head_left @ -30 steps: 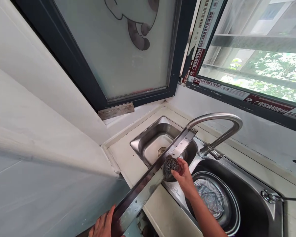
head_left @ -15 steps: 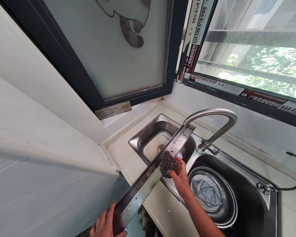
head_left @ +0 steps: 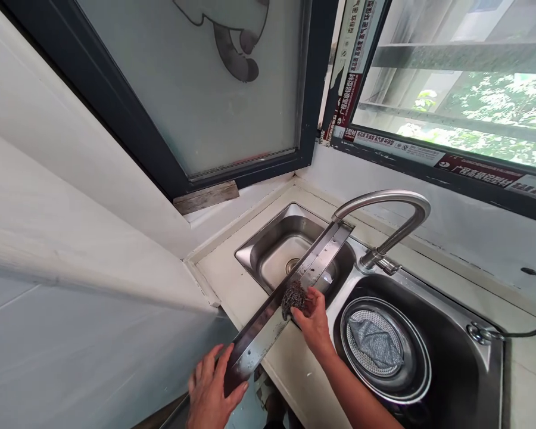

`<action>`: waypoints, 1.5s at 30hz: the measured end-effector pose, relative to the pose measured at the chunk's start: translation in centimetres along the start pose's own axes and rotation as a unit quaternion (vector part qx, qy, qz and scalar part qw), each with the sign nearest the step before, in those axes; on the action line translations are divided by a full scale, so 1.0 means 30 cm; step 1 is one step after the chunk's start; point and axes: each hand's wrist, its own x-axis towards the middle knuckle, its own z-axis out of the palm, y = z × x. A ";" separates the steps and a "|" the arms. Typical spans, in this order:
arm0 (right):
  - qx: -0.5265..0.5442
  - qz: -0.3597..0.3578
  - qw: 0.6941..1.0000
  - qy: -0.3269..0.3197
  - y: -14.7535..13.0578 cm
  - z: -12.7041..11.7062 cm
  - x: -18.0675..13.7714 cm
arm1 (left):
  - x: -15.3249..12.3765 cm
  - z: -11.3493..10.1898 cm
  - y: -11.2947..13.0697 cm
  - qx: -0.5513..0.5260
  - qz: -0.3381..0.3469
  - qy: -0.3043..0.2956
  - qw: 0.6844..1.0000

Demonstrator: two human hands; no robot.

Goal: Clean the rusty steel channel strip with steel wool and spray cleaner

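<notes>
A long metal channel strip (head_left: 261, 339) lies slantwise over the small sink basin and the counter edge, its far end under the tap. Dark grime streaks its inner wall. My left hand (head_left: 212, 384) grips the near part of the strip, thumb on one side and fingers on the other. In my right hand (head_left: 313, 319) is a steel wool scrubber (head_left: 293, 298), pressed against the strip about midway along. The fingertips behind the scrubber are partly hidden.
The curved tap (head_left: 384, 199) arches above the strip's far end. In the larger sink (head_left: 460, 357) sits a metal bowl (head_left: 422, 381) with a strainer and grey mesh cloth (head_left: 375, 345) inside. An open frosted window (head_left: 250, 131) hangs over the left counter, beside a wooden block (head_left: 206, 198).
My right hand and the scrubber have slid a little down the strip toward me. My left hand has shifted up and right along it.
</notes>
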 end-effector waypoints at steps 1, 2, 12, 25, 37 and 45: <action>-0.016 -0.013 1.000 0.000 0.002 0.006 -0.004 | 0.009 -0.003 0.015 -0.019 0.010 0.008 1.000; -0.034 -0.027 0.999 -0.002 0.003 0.012 -0.009 | 0.019 -0.008 0.033 -0.044 0.018 0.018 0.999; -0.132 -0.150 0.979 -0.038 0.033 0.061 -0.115 | 0.206 -0.074 0.379 -0.530 0.003 -0.093 0.843; -0.146 -0.057 0.977 -0.147 -0.042 -0.023 -0.108 | 0.240 -0.078 0.425 -0.707 -0.117 -0.114 0.688; -0.170 -0.020 0.975 -0.143 -0.078 -0.004 -0.068 | 0.215 -0.058 0.476 -0.669 -0.128 -0.113 0.723; -0.049 0.118 0.983 -0.130 -0.051 0.030 -0.067 | 0.218 -0.069 0.456 -0.668 -0.094 -0.144 0.725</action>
